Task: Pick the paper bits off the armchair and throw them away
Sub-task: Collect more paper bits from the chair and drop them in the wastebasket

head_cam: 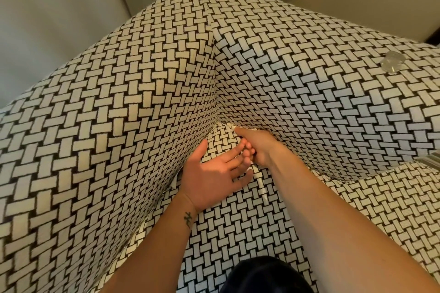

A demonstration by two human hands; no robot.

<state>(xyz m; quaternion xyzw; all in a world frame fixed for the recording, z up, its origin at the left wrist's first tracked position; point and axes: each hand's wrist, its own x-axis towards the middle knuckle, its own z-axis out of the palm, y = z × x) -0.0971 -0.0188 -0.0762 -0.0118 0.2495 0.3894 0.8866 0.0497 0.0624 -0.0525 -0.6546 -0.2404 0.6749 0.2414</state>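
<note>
In the armchair (119, 102) seat's back corner, left hand (212, 173) lies spread palm-up while right hand (259, 147), grip unclear, touches a paper bit (231, 125).

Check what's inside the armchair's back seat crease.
A white paper bit shows at the right hand's index fingertip. Anything deeper in the armchair crease is covered by upholstery and that hand.

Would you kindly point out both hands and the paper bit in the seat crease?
left hand (212, 173), head view, open palm.
right hand (260, 147), head view, back of hand.
paper bit (230, 124), head view, pale end by the fingertip.
</note>
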